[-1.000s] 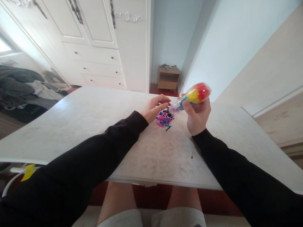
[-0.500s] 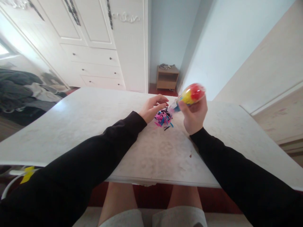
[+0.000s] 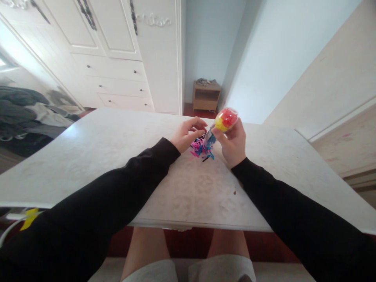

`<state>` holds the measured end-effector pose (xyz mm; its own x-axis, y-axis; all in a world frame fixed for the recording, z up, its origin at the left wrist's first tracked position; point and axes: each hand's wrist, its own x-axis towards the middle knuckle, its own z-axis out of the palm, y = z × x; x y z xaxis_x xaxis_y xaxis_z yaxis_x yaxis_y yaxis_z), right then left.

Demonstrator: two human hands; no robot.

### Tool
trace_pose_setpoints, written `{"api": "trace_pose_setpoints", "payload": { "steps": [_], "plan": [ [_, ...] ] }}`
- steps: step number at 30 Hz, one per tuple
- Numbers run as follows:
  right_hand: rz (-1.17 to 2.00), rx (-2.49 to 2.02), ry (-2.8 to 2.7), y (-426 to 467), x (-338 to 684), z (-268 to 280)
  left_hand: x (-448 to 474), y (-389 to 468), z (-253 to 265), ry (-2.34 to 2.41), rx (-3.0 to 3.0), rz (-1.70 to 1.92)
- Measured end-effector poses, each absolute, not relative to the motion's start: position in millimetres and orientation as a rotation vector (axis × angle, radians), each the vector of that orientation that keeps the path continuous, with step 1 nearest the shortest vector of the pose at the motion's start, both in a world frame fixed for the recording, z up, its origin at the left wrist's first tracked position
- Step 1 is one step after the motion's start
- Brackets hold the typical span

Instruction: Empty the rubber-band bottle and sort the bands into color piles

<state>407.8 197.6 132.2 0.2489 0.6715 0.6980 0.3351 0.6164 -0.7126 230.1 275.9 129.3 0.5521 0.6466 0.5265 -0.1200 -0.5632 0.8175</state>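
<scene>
My right hand [image 3: 232,144] is wrapped round a clear bulb-shaped container [image 3: 225,119] with red, yellow and blue contents. The container tilts, its rounded red end up and its narrow end down at a small pile of pink, blue and black bits [image 3: 202,147] on the table. The bits look like little bands or strips; their exact kind is too small to tell. At the pile's left edge, my left hand [image 3: 189,133] hovers with curved fingers and the thumb apart, and nothing shows in it.
The pale table [image 3: 202,196] spreads out under both arms. A tiny brown speck [image 3: 234,192] lies near my right sleeve. Beyond the table stand a white wardrobe [image 3: 117,74] and a small wooden nightstand [image 3: 207,96]. Dark clothes [image 3: 20,113] are heaped at the left.
My right hand has moved left and tipped the container more steeply, so its narrow end now reaches the pile. The left hand stays nearly in place.
</scene>
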Motion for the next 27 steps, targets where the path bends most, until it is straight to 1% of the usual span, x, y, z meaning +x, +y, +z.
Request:
{"api": "trace_pose_setpoints", "payload": {
  "steps": [4, 10, 18, 27],
  "plan": [
    [0.247, -0.954, -1.328, 195.1, 406.3, 133.2, 230.4, 275.6, 130.1, 0.435, 1.92, 1.092],
    [0.28, -0.974, -1.342, 195.0, 409.5, 131.0, 230.6, 276.5, 131.2, 0.424, 1.97, 1.08],
    [0.164, -0.899, -1.335, 197.2, 409.9, 131.1, 230.4, 276.1, 130.9, 0.408, 1.983, 1.079],
    [0.213, -0.883, -1.282, 196.5, 404.6, 133.1, 230.0, 275.1, 132.7, 0.422, 2.004, 1.083]
  ]
}}
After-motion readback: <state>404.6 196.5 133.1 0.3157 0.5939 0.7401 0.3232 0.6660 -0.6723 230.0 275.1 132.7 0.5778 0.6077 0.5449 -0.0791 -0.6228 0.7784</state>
